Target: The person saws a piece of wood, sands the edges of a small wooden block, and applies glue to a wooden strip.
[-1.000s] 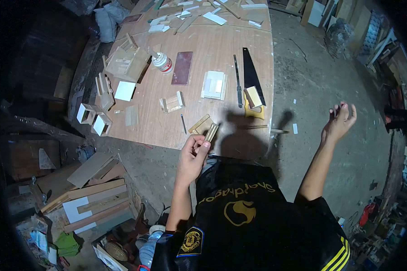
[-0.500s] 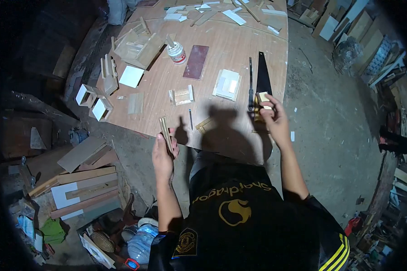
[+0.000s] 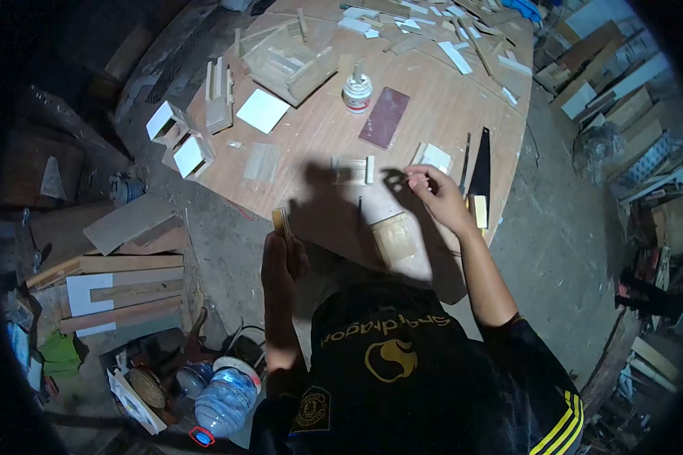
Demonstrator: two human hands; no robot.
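My left hand (image 3: 287, 256) is closed around narrow wooden strips (image 3: 281, 221), held upright beyond the table's front edge. Over the table, my right hand (image 3: 439, 196) has its fingers bent and slightly apart, with nothing I can make out between them. It is close to a small stack of white-topped boards (image 3: 435, 157), partly behind the fingers. To its right, a pale block (image 3: 479, 211) lies at the handle end of a black-bladed handsaw (image 3: 481, 171). Below it, a wooden panel (image 3: 397, 239) rests near the front edge. A small wooden frame (image 3: 352, 171) lies to its left.
An open glue jar (image 3: 357, 94) with a stick in it stands beside a reddish-brown board (image 3: 385, 117). A wooden box (image 3: 291, 67) and white-faced pieces (image 3: 262, 111) lie left. Offcuts (image 3: 454, 57) cover the far end. A water bottle (image 3: 226, 396) and boards (image 3: 125, 292) are on the floor.
My right hand has let go of the pale block by the saw and moved left toward the white-topped boards. My left hand still holds the strips, now more upright. The view has shifted.
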